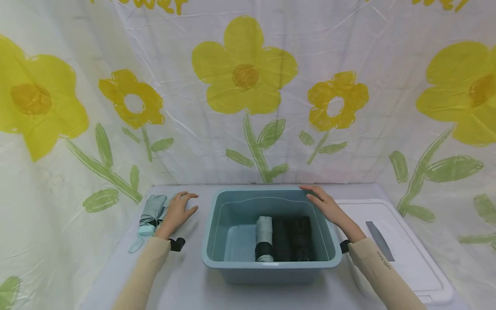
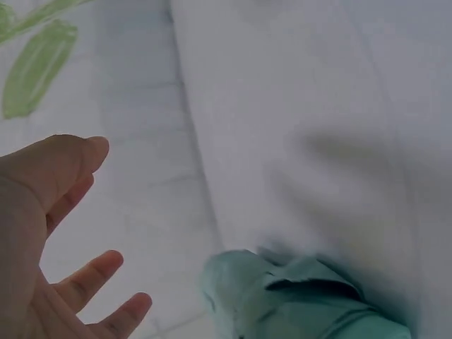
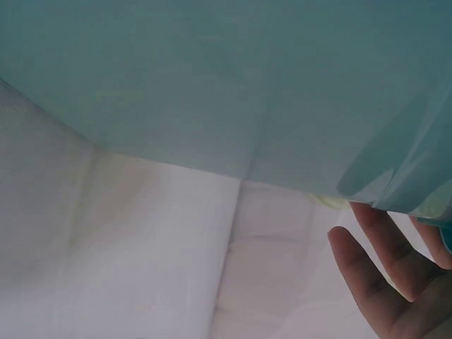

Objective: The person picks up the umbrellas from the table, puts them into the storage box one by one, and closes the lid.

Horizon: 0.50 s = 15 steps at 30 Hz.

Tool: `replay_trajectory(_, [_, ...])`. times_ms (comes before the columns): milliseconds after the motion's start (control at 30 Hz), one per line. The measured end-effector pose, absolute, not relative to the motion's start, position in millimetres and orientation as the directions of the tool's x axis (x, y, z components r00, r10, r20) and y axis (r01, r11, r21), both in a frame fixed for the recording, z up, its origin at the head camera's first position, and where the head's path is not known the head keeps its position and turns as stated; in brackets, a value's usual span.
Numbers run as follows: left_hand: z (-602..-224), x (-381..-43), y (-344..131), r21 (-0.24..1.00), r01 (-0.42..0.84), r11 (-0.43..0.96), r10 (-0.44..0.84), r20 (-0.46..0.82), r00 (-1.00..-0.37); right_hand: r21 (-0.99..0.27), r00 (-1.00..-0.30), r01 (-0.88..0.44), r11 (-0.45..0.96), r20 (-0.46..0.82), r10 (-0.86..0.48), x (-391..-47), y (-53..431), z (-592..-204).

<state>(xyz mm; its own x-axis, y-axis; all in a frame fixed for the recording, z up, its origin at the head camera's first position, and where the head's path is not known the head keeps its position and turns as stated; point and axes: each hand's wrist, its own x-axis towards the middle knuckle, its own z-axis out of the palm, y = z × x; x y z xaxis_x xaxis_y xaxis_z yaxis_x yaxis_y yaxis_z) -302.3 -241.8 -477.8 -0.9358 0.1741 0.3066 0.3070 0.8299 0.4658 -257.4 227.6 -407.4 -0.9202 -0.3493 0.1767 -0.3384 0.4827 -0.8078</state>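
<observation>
The bin (image 1: 267, 275) stands on the table (image 1: 182, 284). At its two o'clock corner is the right hand (image 1: 330, 210), with the fingers spread just beside the rim (if they touch it, I cannot tell). A mint umbrella (image 1: 152, 209) lies at nine o'clock of the bin, near the left hand (image 1: 177, 215); from its spread fingers, also at nine o'clock. Inside the bin lies a pale umbrella (image 1: 265, 230), with dark bundles (image 1: 301, 236) at its three o'clock. A white lid (image 1: 414, 245) lies at three o'clock of the bin.
</observation>
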Motion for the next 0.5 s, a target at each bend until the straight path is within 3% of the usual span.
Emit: replay_trajectory(500, [-493.6, -317.6, -272.0, 0.299, 0.169, 0.939, 0.144, 0.103, -0.984, -0.813, -0.919, -0.34, 0.473, 0.181, -0.351, -257.1, 227.7, -408.0])
